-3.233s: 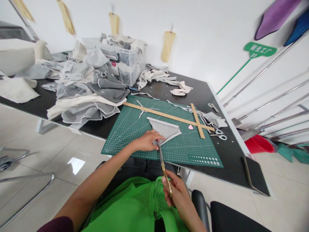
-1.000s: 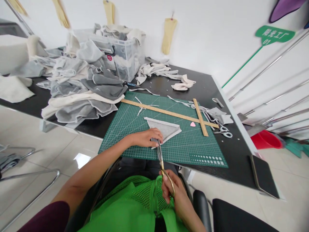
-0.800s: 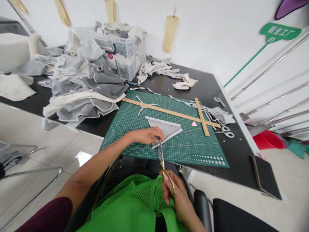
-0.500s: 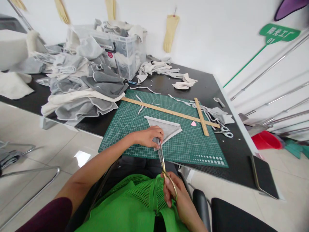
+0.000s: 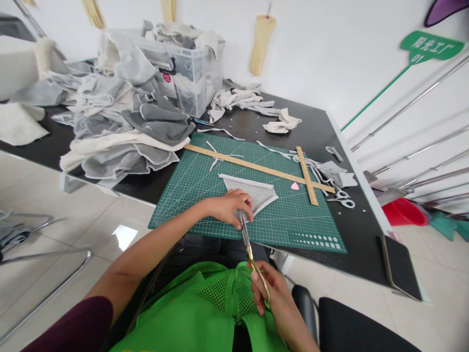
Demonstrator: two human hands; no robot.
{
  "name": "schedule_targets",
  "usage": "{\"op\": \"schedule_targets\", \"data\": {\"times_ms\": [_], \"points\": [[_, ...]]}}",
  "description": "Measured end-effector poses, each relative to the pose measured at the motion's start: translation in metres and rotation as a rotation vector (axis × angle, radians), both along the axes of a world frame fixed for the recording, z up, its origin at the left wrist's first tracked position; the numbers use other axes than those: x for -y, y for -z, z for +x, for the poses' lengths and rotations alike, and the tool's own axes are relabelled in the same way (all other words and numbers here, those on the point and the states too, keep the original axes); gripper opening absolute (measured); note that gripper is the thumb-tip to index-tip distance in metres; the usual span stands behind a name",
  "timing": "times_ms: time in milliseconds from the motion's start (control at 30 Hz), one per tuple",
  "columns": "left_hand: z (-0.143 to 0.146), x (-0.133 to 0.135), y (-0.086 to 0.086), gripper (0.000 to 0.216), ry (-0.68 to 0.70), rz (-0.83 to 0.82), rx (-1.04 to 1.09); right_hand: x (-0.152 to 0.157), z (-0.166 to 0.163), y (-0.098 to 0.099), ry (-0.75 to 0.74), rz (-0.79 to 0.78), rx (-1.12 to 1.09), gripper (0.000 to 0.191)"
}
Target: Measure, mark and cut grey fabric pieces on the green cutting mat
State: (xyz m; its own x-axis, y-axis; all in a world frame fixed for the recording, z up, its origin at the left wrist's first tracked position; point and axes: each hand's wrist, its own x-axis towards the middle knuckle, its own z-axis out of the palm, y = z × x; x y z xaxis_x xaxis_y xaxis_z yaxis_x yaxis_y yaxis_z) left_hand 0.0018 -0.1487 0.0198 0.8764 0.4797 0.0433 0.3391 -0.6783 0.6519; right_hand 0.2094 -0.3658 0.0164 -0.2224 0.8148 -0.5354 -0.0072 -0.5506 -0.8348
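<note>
A light grey piece of fabric with pale edges lies on the green cutting mat, its near end raised in my left hand. The fingers of that hand are closed on the cloth. My right hand grips the gold handles of a pair of scissors, low in front of the green vest. The scissor tips meet the cloth right by the left fingertips. Whether the blades are parted there is partly hidden by the fingers.
A wooden ruler crosses the mat, with a shorter ruler over it. White-handled scissors and fabric scraps lie to the right. Heaped grey cloth and a clear bin stand left. A phone rests near the right edge.
My left hand has shifted slightly right along the near end of the fabric. The scissors have moved a little right with it, still at the cloth. The view has tilted slightly.
</note>
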Motion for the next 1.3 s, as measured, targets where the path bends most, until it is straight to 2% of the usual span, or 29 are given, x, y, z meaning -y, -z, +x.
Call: {"op": "schedule_targets", "data": {"times_ms": [400, 567, 767, 1100, 1300], "points": [[-0.004, 0.004, 0.005, 0.036, 0.007, 0.027, 0.037, 0.006, 0.007, -0.005, -0.017, -0.006, 0.011, 0.05], [-0.005, 0.002, 0.006, 0.049, 0.024, 0.005, 0.118, 0.007, 0.008, -0.006, -0.021, -0.014, -0.008, 0.049], [-0.002, 0.011, 0.005, 0.023, -0.072, 0.055, 0.133, 0.008, 0.012, -0.006, -0.038, -0.025, -0.03, 0.046], [-0.001, 0.01, 0.006, 0.028, -0.067, 0.041, 0.09, 0.009, 0.013, 0.004, 0.004, -0.002, -0.08, 0.042], [0.0, 0.009, 0.005, 0.028, -0.058, 0.026, 0.08, -0.004, 0.011, 0.011, 0.013, 0.023, -0.105, 0.038]]}}
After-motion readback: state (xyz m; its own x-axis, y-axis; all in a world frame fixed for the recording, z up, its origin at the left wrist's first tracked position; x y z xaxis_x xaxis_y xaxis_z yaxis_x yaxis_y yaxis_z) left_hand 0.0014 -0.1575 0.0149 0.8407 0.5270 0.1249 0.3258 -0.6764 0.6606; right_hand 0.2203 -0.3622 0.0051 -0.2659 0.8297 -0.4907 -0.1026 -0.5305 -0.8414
